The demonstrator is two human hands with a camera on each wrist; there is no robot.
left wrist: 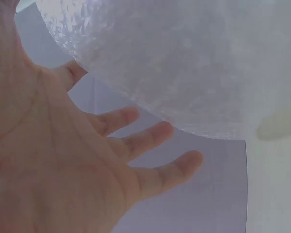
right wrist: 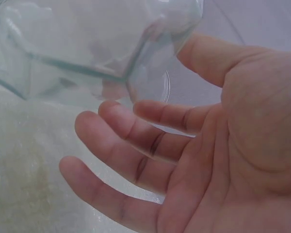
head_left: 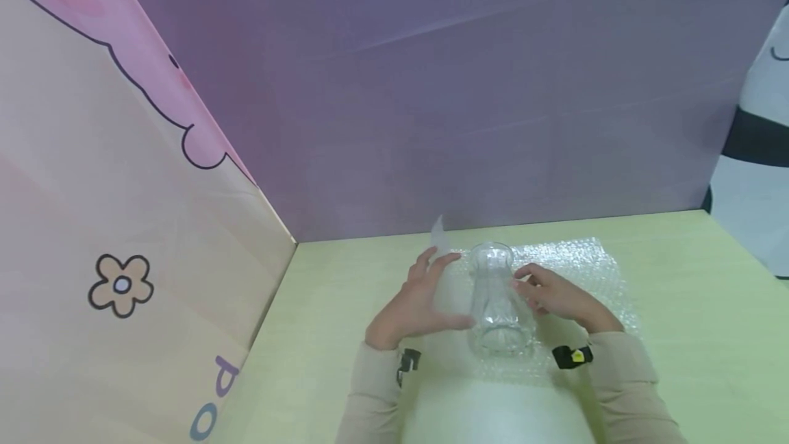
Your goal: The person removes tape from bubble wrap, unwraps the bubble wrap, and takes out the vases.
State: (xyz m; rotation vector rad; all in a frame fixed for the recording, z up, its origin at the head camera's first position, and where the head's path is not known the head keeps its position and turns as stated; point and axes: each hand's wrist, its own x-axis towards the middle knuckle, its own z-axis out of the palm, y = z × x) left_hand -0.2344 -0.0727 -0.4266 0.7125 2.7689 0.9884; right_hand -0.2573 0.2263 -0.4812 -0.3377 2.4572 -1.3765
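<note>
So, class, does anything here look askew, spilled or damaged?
The bubble wrap looks slightly askew: its far-left corner sticks up beside the left hand, while its right side lies flat on the table. I see no spill or breakage.

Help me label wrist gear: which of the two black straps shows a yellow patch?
The right strap, by the right hand: it bears a yellow patch, whereas the left strap, by the left hand, shows no yellow in view.

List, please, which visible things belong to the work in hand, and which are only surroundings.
In the work: clear vase; bubble wrap; left hand; right hand.
Surroundings: table; purple backdrop; flower-printed panel.
</note>
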